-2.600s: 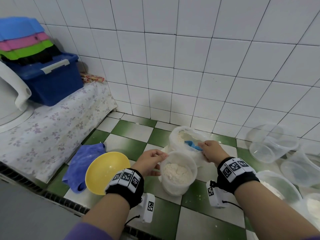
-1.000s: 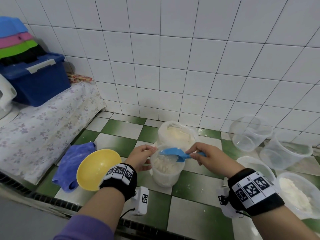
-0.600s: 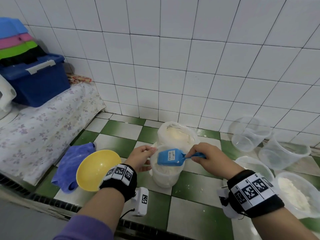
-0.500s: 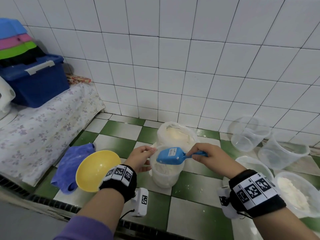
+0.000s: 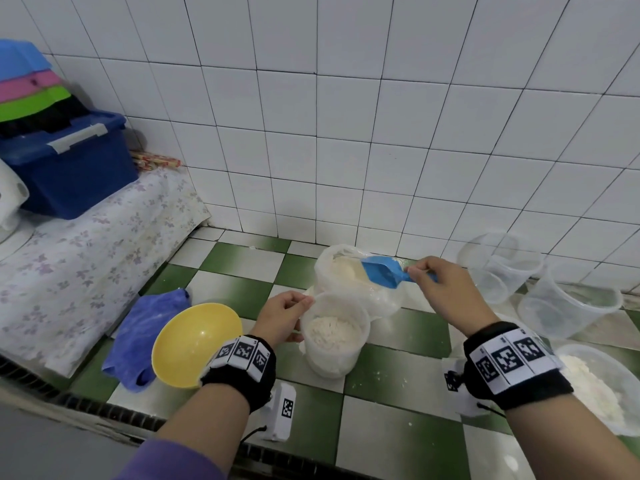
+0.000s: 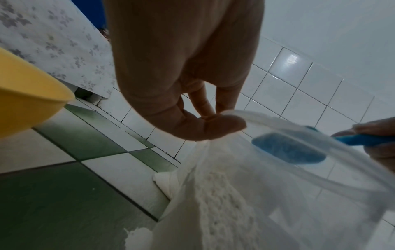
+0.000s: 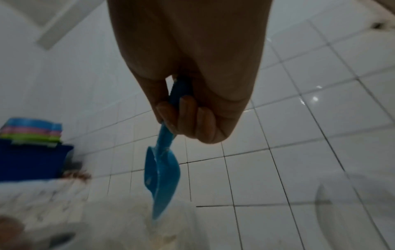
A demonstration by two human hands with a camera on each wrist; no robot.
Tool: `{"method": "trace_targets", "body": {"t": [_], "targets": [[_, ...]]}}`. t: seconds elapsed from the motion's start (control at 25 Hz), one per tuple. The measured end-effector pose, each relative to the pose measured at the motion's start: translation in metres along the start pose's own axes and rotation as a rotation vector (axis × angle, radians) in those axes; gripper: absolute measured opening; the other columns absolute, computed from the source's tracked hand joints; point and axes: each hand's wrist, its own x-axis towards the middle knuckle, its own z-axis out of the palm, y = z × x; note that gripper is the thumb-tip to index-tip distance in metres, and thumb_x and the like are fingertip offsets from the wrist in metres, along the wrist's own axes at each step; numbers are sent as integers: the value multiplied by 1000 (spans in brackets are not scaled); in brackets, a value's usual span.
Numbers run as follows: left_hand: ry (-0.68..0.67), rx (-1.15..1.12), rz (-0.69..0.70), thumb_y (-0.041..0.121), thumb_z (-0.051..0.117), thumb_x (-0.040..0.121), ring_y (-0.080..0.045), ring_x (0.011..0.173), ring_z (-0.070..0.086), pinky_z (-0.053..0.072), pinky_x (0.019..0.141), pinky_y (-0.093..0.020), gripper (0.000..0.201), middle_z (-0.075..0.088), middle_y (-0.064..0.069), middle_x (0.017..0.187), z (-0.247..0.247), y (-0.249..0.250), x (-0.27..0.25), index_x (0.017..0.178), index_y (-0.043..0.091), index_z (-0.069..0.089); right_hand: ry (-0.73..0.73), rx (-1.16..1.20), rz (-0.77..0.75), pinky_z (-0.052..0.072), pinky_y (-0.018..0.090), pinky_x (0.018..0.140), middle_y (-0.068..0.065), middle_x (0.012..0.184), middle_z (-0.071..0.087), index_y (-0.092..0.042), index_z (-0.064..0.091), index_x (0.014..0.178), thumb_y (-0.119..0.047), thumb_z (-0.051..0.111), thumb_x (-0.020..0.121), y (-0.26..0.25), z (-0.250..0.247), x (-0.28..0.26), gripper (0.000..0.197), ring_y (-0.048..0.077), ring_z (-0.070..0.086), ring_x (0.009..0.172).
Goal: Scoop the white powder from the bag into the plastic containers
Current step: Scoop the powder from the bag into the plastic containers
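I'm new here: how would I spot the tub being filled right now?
Start at the white powder bag by the tiled wall. The container stands just in front of it, left hand pinching its rim. Unlike the tubs to the right, it sits beside the yellow bowl.

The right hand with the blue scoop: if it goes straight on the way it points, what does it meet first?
Most likely the white powder in the open bag: the right hand points the blue scoop down into the bag's mouth. Depth is uncertain.

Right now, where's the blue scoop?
Head view, right of centre: the blue scoop is in the right hand, over the open powder bag behind the part-filled container.
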Motion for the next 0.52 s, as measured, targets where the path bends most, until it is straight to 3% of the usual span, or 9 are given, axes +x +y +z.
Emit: {"method": "trace_targets", "body": {"t": [0.16, 0.24, 0.36, 0.52], "targets": [[-12, 11, -11, 30, 64, 92, -17, 66, 58, 53, 53, -27, 28, 63, -4, 84, -1, -1, 1, 104, 5, 63, -157, -600, -159, 49, 37, 71, 7, 88, 65, -13, 56, 99, -29, 41, 98, -7, 14, 15, 22, 26, 59, 80], [-12, 11, -14, 31, 64, 92, -18, 67, 58, 52, 53, -27, 28, 63, -5, 85, -2, -1, 2, 104, 5, 63, -235, -763, -213, 50, 38, 72, 9, 92, 64, -11, 54, 99, -29, 37, 99, -10, 24, 23, 24, 29, 59, 82], [-12, 8, -18, 32, 64, 92, -17, 66, 57, 51, 52, -25, 27, 63, -4, 85, -1, -2, 3, 103, 7, 63, -344, -775, -185, 49, 38, 72, 12, 93, 63, -8, 56, 98, -31, 39, 99, -5, 38, 32, 28, 30, 59, 83], [-10, 9, -18, 32, 63, 92, -18, 70, 57, 51, 51, -25, 26, 62, -5, 88, -1, -1, 2, 103, 8, 63, -378, -548, -38, 46, 35, 73, 12, 93, 64, -3, 61, 97, -30, 44, 98, 10, 48, 40, 32, 27, 58, 83]]}}
